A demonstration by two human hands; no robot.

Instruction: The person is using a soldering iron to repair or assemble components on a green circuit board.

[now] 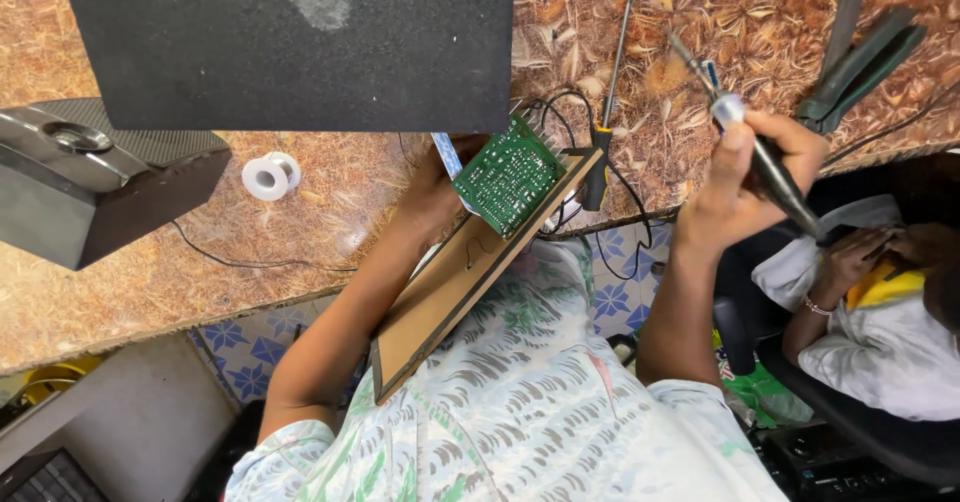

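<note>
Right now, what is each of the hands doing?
Left hand: closed on the green circuit board, propped on a wooden board.
Right hand: closed around a soldering iron.

A short-sleeved white shirt (540,412) with grey-green leaf print, arms bare.

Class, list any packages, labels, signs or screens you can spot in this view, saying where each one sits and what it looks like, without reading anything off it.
No clear package, sign or lit screen shows.
Blue-and-white strip: beside the left hand, behind the green circuit board; narrow, possibly a label, too small to tell.
Green bag: on the floor below the right arm; crumpled, maybe packaging.
</note>
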